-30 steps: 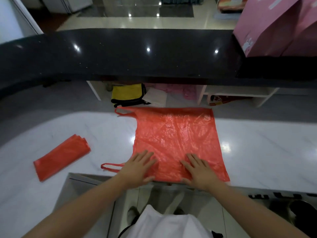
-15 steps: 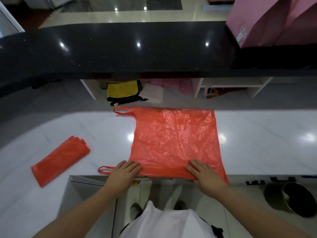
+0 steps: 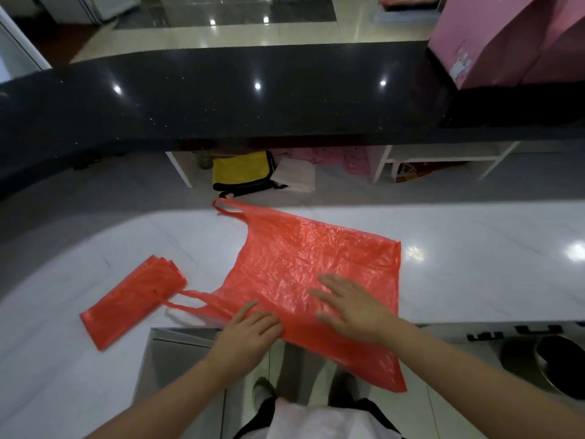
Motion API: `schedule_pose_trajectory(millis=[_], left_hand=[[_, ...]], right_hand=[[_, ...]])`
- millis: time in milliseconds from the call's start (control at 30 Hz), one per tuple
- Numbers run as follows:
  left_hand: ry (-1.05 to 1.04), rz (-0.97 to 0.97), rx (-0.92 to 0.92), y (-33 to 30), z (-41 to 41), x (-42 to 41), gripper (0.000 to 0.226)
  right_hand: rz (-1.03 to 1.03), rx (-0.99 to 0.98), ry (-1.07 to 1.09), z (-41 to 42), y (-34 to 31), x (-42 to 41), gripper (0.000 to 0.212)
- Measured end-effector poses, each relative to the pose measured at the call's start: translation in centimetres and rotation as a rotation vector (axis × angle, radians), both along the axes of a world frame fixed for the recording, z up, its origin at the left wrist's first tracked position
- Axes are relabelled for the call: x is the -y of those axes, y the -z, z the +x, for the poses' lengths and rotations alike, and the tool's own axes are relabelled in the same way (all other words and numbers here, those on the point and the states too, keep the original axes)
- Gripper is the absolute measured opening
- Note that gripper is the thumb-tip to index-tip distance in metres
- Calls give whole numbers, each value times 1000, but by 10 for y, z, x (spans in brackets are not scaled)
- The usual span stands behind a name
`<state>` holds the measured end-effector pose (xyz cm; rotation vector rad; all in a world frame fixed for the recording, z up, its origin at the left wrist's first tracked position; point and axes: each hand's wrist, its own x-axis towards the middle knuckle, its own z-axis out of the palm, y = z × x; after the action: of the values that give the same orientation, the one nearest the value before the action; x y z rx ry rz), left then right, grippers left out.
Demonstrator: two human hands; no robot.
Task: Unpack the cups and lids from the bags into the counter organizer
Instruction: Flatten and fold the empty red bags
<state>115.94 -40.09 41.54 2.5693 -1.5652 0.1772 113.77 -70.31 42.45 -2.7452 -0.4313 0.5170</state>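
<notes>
An empty red plastic bag [image 3: 304, 258] lies flat on the white marble counter [image 3: 474, 264], turned askew, its near right corner hanging over the counter's front edge. My left hand [image 3: 250, 327] pinches the bag's near edge close to one handle loop. My right hand [image 3: 351, 308] rests flat on the bag with fingers spread. A second red bag [image 3: 133, 299], folded into a strip, lies to the left on the counter. No cups, lids or organizer are in sight.
A black raised counter [image 3: 253, 99] runs across the back, with pink paper bags [image 3: 512, 39] on its right end. Under it sit a yellow bag [image 3: 240, 169] and white shelf frames. A round dark bin [image 3: 550, 362] stands at lower right.
The flat bag has been pulled toward me and rotated, so its right corner now hangs off the front edge. My left hand went from flat pressing to gripping the edge.
</notes>
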Motion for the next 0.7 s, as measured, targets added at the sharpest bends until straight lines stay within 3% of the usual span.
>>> schedule_pose_trajectory(millis=[133,333,467,600,700], left_hand=[[14,-6,-14,-10,-7,-15,35],[20,-46,-31,-35,-5,-19,31],[8,-69,-128,-60,27,4,12],[16,75,-304,-89,77,40,22],[17,208,-414,-100,110,67,32]], right_hand=[[-200,142,-56,50,24,3,61],[-205,107,-167,35,85,-2,59],[-86,41,-223,48,72,7,64],[-14,268,154,49,45,58,56],[-101,206,344,31,48,112,48]])
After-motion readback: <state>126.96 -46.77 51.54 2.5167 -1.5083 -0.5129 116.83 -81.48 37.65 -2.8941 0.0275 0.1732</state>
